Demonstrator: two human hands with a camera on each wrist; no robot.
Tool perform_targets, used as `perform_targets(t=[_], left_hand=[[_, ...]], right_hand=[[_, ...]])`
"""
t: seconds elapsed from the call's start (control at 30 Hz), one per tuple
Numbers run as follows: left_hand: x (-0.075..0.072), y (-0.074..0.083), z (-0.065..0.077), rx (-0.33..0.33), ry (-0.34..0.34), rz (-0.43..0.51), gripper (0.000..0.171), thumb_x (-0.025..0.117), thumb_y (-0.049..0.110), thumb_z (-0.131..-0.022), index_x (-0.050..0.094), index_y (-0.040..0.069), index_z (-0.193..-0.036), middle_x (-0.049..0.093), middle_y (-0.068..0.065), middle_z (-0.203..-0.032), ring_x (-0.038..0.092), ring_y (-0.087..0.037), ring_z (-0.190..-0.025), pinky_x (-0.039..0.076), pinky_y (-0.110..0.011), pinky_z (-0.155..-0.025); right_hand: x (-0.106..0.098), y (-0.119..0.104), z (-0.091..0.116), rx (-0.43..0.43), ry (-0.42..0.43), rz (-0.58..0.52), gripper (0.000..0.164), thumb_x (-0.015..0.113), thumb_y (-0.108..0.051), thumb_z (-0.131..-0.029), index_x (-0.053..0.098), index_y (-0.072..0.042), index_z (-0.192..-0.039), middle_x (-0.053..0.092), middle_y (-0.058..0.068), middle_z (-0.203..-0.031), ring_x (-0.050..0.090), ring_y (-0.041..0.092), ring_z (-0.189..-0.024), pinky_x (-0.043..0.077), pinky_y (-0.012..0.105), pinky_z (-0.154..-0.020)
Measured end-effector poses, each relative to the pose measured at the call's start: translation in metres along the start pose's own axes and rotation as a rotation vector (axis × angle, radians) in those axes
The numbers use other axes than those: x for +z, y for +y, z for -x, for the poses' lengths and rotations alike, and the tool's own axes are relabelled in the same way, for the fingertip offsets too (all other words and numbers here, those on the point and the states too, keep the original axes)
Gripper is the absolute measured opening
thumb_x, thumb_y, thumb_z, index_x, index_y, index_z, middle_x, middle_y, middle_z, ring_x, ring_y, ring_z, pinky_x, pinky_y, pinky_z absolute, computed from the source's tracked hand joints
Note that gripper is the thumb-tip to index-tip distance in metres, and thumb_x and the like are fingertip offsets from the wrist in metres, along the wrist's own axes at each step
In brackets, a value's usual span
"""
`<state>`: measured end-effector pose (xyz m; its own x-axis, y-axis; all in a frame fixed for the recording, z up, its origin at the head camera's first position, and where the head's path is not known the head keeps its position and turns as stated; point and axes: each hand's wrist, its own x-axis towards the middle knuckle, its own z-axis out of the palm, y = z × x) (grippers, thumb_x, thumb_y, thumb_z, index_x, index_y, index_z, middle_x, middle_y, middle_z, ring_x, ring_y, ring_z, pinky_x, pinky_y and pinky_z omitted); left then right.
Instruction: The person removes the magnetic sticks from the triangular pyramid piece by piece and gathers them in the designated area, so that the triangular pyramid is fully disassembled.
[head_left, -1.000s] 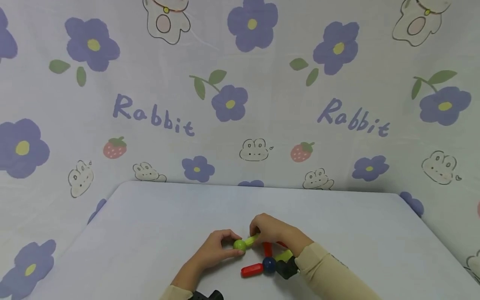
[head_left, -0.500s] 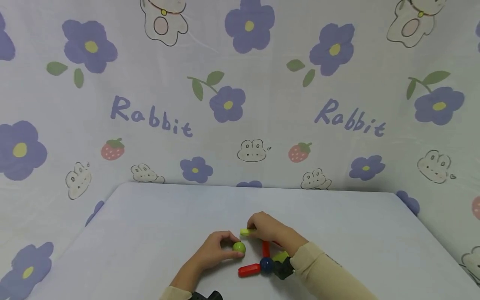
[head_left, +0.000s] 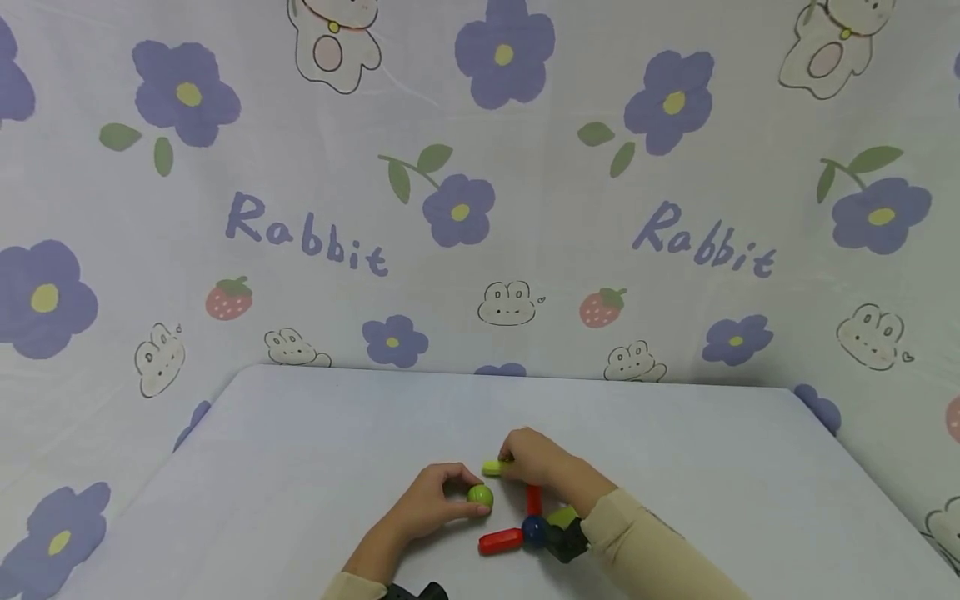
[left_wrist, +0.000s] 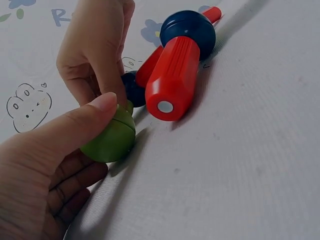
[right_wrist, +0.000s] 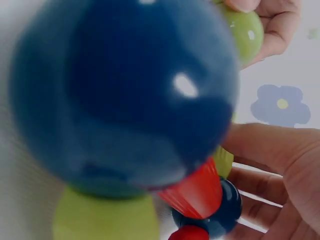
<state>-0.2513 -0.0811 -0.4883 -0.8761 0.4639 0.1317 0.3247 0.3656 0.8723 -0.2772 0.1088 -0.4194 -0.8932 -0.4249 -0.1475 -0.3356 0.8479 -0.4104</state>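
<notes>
My left hand (head_left: 435, 504) pinches a green ball (head_left: 480, 497) between thumb and fingers, low over the table. In the left wrist view a seam crosses that ball (left_wrist: 112, 142). My right hand (head_left: 538, 457) grips a yellow-green rod (head_left: 492, 468), whose free end points left, a short gap from the green ball. Just nearer than the right hand lies a joined piece: a blue ball (head_left: 536, 531) with red rods (head_left: 501, 542) and another yellow-green rod (head_left: 562, 517). A second blue ball (right_wrist: 227, 210) shows by the right fingers. The right forearm hides part of the piece.
The white table (head_left: 337, 433) reaches back to a cloth backdrop (head_left: 555, 250) printed with flowers and rabbits. Dark wrist cameras (head_left: 567, 542) sit on both wrists, the right one overlapping the joined piece in the head view.
A second ago the yellow-green rod met the green ball. The right hand has drawn the rod back and turned it level, leaving a gap. The left hand keeps its pinch on the ball.
</notes>
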Motion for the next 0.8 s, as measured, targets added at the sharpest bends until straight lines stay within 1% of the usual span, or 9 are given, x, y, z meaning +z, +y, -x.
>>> perform_targets(t=[0.13, 0.27, 0.37, 0.43, 0.5, 0.57, 0.63, 0.73, 0.8], left_hand=[[0.001, 0.001, -0.002, -0.007, -0.002, -0.026, 0.026, 0.078, 0.031, -0.074, 0.067, 0.017, -0.094, 0.068, 0.007, -0.093, 0.057, -0.007, -0.092, 0.045, -0.028, -0.088], [0.002, 0.0, -0.002, 0.011, 0.019, -0.041, 0.027, 0.077, 0.034, -0.074, 0.067, 0.018, -0.093, 0.068, 0.007, -0.093, 0.057, -0.007, -0.091, 0.045, -0.027, -0.086], [0.001, -0.003, -0.002, 0.019, 0.096, -0.066, 0.029, 0.078, 0.034, -0.074, 0.067, 0.016, -0.094, 0.067, 0.005, -0.091, 0.059, -0.006, -0.087, 0.047, -0.024, -0.081], [-0.002, -0.007, -0.001, 0.007, 0.178, -0.094, 0.029, 0.078, 0.033, -0.073, 0.066, 0.015, -0.094, 0.067, 0.004, -0.089, 0.059, -0.005, -0.083, 0.047, -0.022, -0.076], [-0.006, -0.011, -0.001, -0.018, 0.256, -0.101, 0.029, 0.079, 0.029, -0.073, 0.066, 0.014, -0.094, 0.068, 0.003, -0.086, 0.06, -0.007, -0.08, 0.047, -0.022, -0.074], [-0.01, -0.014, -0.002, -0.046, 0.313, -0.096, 0.029, 0.079, 0.026, -0.073, 0.066, 0.013, -0.096, 0.068, 0.001, -0.088, 0.061, -0.009, -0.082, 0.049, -0.023, -0.076], [-0.014, -0.016, -0.004, -0.058, 0.352, -0.092, 0.031, 0.078, 0.024, -0.073, 0.066, 0.011, -0.099, 0.069, -0.001, -0.091, 0.062, -0.012, -0.086, 0.05, -0.027, -0.079], [-0.019, -0.019, -0.006, -0.07, 0.403, -0.085, 0.032, 0.077, 0.02, -0.075, 0.066, 0.01, -0.103, 0.068, -0.004, -0.099, 0.063, -0.017, -0.093, 0.051, -0.032, -0.084], [-0.023, -0.021, -0.008, -0.08, 0.438, -0.083, 0.032, 0.076, 0.016, -0.076, 0.065, 0.009, -0.106, 0.067, -0.006, -0.103, 0.062, -0.019, -0.096, 0.05, -0.035, -0.086]], right_hand=[[-0.003, 0.006, 0.008, -0.008, 0.01, 0.009, 0.031, 0.072, -0.008, -0.08, 0.066, 0.002, -0.108, 0.066, 0.013, -0.106, 0.06, 0.026, -0.101, 0.047, 0.041, -0.094], [-0.004, 0.015, 0.019, -0.017, 0.052, 0.007, 0.037, 0.072, -0.01, -0.08, 0.063, 0.003, -0.114, 0.063, 0.014, -0.111, 0.057, 0.028, -0.109, 0.045, 0.042, -0.097], [-0.004, 0.019, 0.03, -0.051, 0.091, -0.006, 0.039, 0.071, -0.011, -0.08, 0.061, 0.003, -0.116, 0.061, 0.015, -0.113, 0.055, 0.029, -0.112, 0.044, 0.043, -0.098], [-0.004, 0.019, 0.038, -0.088, 0.112, -0.017, 0.04, 0.071, -0.011, -0.081, 0.061, 0.003, -0.116, 0.06, 0.016, -0.114, 0.055, 0.03, -0.111, 0.044, 0.044, -0.098], [-0.005, 0.019, 0.047, -0.125, 0.126, -0.042, 0.04, 0.07, -0.011, -0.081, 0.06, 0.004, -0.116, 0.059, 0.017, -0.115, 0.055, 0.03, -0.109, 0.045, 0.045, -0.096], [-0.005, 0.018, 0.056, -0.135, 0.126, -0.081, 0.038, 0.07, -0.011, -0.081, 0.061, 0.004, -0.115, 0.059, 0.015, -0.113, 0.054, 0.028, -0.105, 0.047, 0.045, -0.093], [-0.005, 0.017, 0.065, -0.126, 0.117, -0.128, 0.036, 0.071, -0.012, -0.081, 0.063, 0.003, -0.112, 0.06, 0.011, -0.107, 0.054, 0.025, -0.099, 0.049, 0.042, -0.089], [-0.004, 0.017, 0.078, -0.111, 0.101, -0.166, 0.028, 0.074, -0.016, -0.078, 0.067, -0.002, -0.102, 0.06, 0.004, -0.096, 0.053, 0.019, -0.09, 0.05, 0.038, -0.083], [-0.001, 0.018, 0.084, -0.108, 0.092, -0.176, 0.024, 0.076, -0.017, -0.077, 0.068, -0.007, -0.097, 0.059, 0.0, -0.091, 0.053, 0.017, -0.088, 0.05, 0.035, -0.08]])
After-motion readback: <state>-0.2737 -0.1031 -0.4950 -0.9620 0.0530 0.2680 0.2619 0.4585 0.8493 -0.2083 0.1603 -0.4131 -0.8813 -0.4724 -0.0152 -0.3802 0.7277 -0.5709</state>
